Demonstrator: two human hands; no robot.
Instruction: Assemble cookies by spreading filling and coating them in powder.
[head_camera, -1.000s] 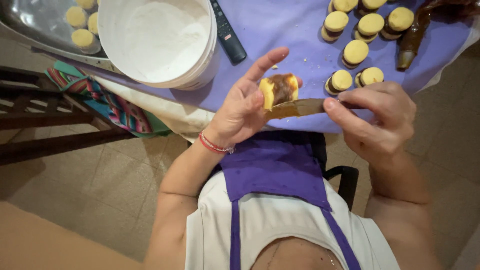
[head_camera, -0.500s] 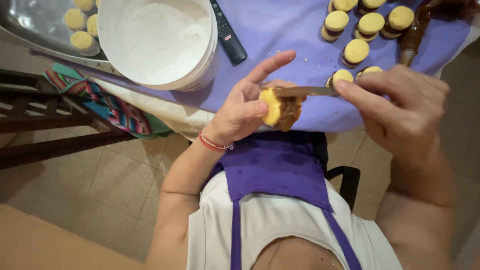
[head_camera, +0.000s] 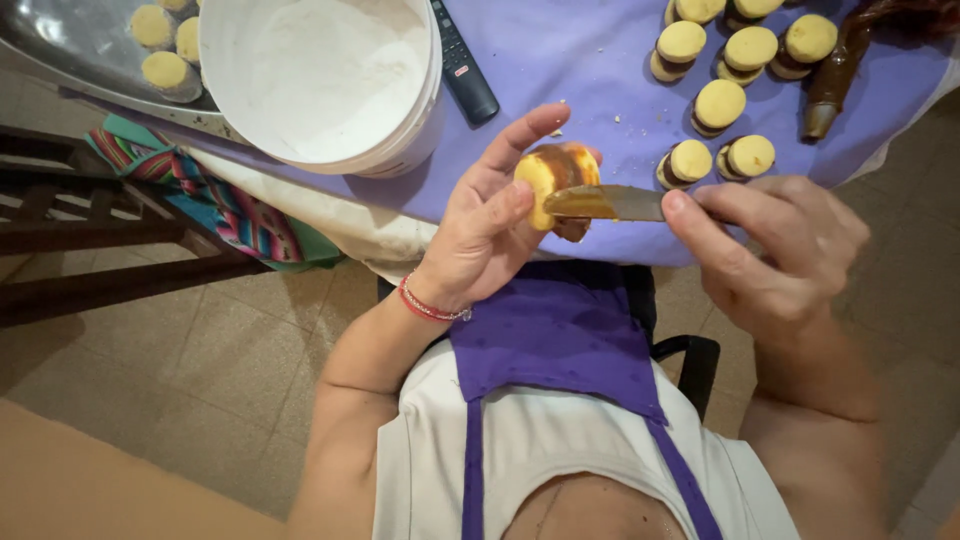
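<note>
Sliding lower across the filling since half a second ago, the steel knife blade (head_camera: 615, 203) is being pinched by the right hand (head_camera: 775, 250). Left hand (head_camera: 490, 225) fingers are gripping the round yellow caramel-filled sandwich cookie (head_camera: 555, 180) above the purple tablecloth (head_camera: 600, 70), near the white flour bucket (head_camera: 320, 75).

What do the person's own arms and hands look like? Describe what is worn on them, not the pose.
Both arms are bare to the shoulder, with no sleeves or gloves. The left hand has a thin red-and-white beaded bracelet around its wrist. The right hand shows no ring, watch or band on the parts in view. The fingers are bare. A white sleeveless top and a purple apron are worn.
</note>
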